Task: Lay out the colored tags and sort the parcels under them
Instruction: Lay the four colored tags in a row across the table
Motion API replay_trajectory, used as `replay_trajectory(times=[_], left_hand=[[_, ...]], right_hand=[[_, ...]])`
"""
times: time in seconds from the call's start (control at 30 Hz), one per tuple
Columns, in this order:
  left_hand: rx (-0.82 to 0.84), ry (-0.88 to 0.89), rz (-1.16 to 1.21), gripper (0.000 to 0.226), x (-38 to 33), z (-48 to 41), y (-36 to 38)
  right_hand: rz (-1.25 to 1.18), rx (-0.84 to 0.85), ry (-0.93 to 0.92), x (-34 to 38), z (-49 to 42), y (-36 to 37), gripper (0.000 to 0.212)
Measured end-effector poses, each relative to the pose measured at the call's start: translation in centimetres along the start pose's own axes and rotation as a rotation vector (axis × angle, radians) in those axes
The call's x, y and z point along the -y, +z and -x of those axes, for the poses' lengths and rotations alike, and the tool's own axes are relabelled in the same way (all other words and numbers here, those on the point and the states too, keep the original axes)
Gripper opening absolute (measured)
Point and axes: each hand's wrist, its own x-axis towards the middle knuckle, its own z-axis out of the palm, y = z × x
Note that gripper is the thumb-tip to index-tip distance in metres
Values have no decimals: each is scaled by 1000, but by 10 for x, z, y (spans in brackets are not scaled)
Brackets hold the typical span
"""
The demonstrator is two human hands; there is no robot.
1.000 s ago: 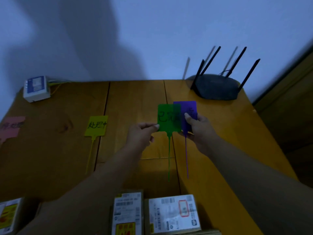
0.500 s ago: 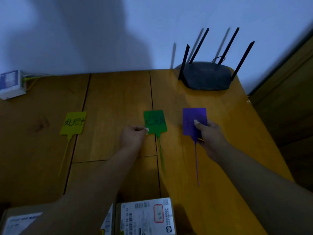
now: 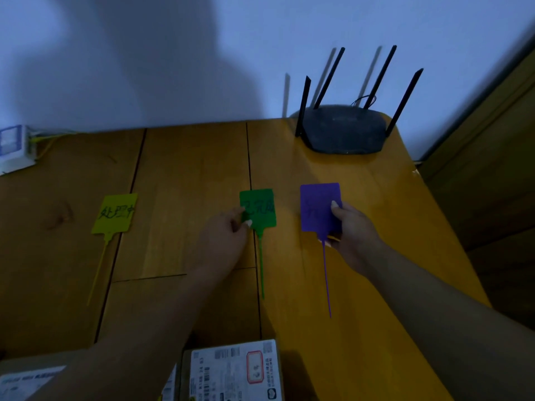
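Three coloured tags with long thin tails lie in a row on the wooden table (image 3: 188,175). A yellow tag (image 3: 115,213) with black writing lies alone at the left. My left hand (image 3: 223,241) pinches the left edge of the green tag (image 3: 259,208), which sits flat in the middle. My right hand (image 3: 351,227) holds the purple tag (image 3: 318,206) at its lower right corner, thumb on top. Parcels with printed labels (image 3: 231,371) lie at the near edge, partly hidden by my left forearm.
A black router (image 3: 344,128) with several upright antennas stands at the back right, near the wall. A small white box (image 3: 13,146) with cables sits at the far left edge. The table's right edge drops off next to a wooden cabinet (image 3: 498,157).
The green and purple tags, held overlapping a second ago, have been pulled apart and lowered flat side by side. The view has shifted right, so the pink tag at far left is out of frame.
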Motion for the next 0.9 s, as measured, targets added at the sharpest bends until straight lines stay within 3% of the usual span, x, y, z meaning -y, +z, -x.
replay_trajectory(times=[0.1,0.23,0.4,0.53,0.63,0.9], left_hand=[[34,96,219,40,-26,-2,14],[241,-37,519,25,-86,-6,39],[422,-235,725,16,-131,-4,63],[440,-297,736,11,-147,0,79],[389,-300,716,9,-154,0,94],[247,-221,427,11,-154,-5,131]], right_hand=[[-3,-7,-6,7,1,-11,21],[-20,17,-50,17,2,-30,27],[34,18,-65,25,0,-61,37],[65,-22,-56,29,-5,-86,31],[100,-129,-82,25,-13,-102,14],[224,-213,-44,8,-34,-111,18]])
